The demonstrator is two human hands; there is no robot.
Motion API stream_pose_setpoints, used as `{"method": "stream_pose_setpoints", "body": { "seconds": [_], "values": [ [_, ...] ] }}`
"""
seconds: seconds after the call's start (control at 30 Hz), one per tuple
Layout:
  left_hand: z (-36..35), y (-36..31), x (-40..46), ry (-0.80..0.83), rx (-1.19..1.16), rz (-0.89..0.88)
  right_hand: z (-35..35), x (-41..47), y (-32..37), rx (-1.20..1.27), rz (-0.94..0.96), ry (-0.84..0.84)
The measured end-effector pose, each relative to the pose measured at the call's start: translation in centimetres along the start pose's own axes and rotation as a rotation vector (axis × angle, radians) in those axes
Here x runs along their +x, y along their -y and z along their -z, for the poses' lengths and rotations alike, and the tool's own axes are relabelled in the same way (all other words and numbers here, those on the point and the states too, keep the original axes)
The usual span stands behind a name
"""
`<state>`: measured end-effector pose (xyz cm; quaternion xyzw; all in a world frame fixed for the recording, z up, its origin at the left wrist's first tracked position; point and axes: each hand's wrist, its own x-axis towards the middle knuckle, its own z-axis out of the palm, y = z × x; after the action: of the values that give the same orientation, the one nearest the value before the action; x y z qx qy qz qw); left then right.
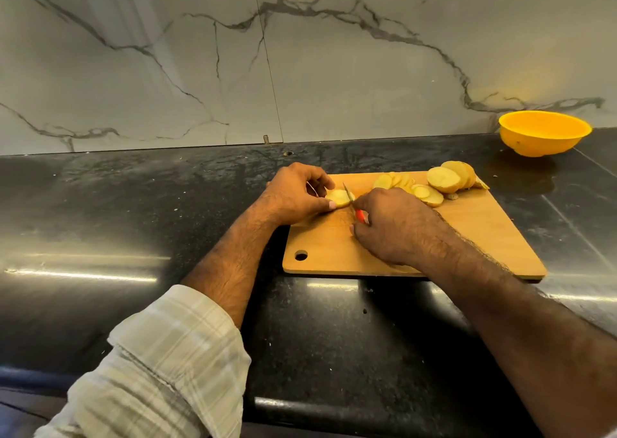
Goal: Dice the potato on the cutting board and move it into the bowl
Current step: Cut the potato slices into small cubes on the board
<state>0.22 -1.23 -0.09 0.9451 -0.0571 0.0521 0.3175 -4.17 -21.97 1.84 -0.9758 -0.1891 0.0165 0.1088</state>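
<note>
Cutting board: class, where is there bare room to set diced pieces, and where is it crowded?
Free: the cutting board near-right corner, and near the hole. Crowded: far edge, with potato slices, left hand and right hand.

wall (334, 70): grey-veined marble (glossy) | counter (133, 204): black polished stone, light streaks

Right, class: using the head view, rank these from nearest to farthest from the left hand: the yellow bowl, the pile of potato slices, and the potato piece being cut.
1. Potato piece being cut: under the left hand fingers, touching.
2. Pile of potato slices: to the right, at the cutting board's far edge.
3. Yellow bowl: far right, off the board, by the wall.
</note>
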Motion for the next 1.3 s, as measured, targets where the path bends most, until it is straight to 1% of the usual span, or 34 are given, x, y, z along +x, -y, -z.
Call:
{"method": "stream_pose_setpoints", "body": {
  "seconds": [0.1,0.23,0.33,0.43,0.6,0.77,0.83,0.9,1.03,1.17,1.3],
  "values": [
    [-0.2,0.0,-0.1,0.003,0.020,-0.001,0.3,0.0,-0.2,0.024,-0.015,0.023],
    [-0.6,-0.7,-0.3,-0.012,0.147,-0.107,0.3,-0.2,-0.1,-0.030,-0.004,0.053],
    [-0.5,-2.0,-0.6,0.038,0.215,-0.154,0.3,-0.1,0.1,-0.037,-0.012,0.059],
    [-0.5,-2.5,-0.5,0.105,0.277,-0.147,0.5,-0.1,0.1,-0.019,-0.028,0.067],
    [-0.8,-2.6,0.0,0.132,0.345,-0.129,1.0,-0.2,0.1,-0.023,-0.080,0.087],
    [-0.8,-2.7,0.1,0.146,0.321,-0.122,3.1,-1.4,-0.6,-0.072,-0.120,0.241],
    [-0.8,-2.3,0.2,0.135,0.292,-0.122,4.3,-2.1,-1.0,-0.083,-0.128,0.305],
    [-0.6,-2.0,0.3,0.109,0.258,-0.110,5.4,-2.8,-1.6,-0.065,-0.126,0.334],
    [-0.1,-1.6,0.1,0.078,0.230,-0.070,6.7,-3.8,-2.8,0.020,-0.113,0.347],
    [0.7,-0.4,0.2,0.050,0.163,-0.070,6.8,-3.7,-3.0,0.084,-0.130,0.320],
    [1.5,-0.5,-0.3,0.125,0.137,-0.031,5.5,-2.8,-2.1,0.088,-0.136,0.247]
  ]
}}
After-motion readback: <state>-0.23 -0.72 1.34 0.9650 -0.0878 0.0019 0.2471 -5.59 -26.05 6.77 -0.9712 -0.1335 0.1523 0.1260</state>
